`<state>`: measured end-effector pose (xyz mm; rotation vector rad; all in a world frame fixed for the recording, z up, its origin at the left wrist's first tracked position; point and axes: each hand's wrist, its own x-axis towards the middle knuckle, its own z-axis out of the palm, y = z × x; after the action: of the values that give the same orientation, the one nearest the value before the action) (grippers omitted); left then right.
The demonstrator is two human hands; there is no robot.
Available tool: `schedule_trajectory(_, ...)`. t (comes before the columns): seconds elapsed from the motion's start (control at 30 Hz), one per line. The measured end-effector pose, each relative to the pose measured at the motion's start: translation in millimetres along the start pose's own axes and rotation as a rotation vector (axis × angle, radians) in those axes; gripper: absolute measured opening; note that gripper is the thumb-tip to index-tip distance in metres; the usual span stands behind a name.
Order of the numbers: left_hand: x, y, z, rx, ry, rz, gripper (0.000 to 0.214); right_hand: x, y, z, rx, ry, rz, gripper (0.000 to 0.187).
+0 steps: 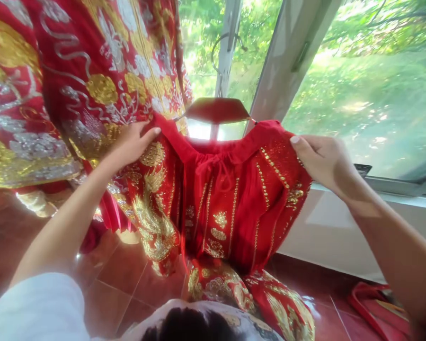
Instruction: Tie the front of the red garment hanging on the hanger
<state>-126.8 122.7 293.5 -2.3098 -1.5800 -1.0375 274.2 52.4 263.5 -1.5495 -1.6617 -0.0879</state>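
Note:
A red skirt (227, 203) with gold embroidery hangs from a red hanger (216, 110) in front of the window. My left hand (133, 142) grips the skirt's waistband at its left end, fingers closed on the cloth. My right hand (323, 158) pinches the waistband's right end, thumb on top. The skirt's hem trails down to the floor between my arms.
A second red garment (74, 85) with gold and silver embroidery hangs at upper left, touching the skirt. The window frame (291, 52) and sill (394, 189) lie behind. Red floor tiles (128, 284) are below, with a red item (372, 308) at lower right.

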Motion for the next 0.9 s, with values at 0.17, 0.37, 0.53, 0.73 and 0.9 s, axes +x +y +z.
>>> schedule_trajectory(0.17,-2,-8,8.7,-0.23,0.039,0.083,0.054,4,16,9,0.028,0.255,-0.174,0.049)
schedule_trajectory(0.37,-18,-36,12.1,-0.695,-0.352,-0.15,0.069,19,49,21,0.407,0.196,-0.245,0.051)
schedule_trajectory(0.53,-12,-31,6.1,-0.746,-0.399,-0.063,0.063,13,60,14,0.383,0.03,-0.288,0.052)
schedule_trajectory(0.73,11,17,-17.4,-0.31,-0.376,0.039,0.069,12,57,19,0.324,0.031,-0.064,0.035)
schedule_trajectory(0.9,-4,61,-13.7,0.186,-0.123,-0.021,0.058,-3,46,19,0.146,0.114,-0.146,0.04)
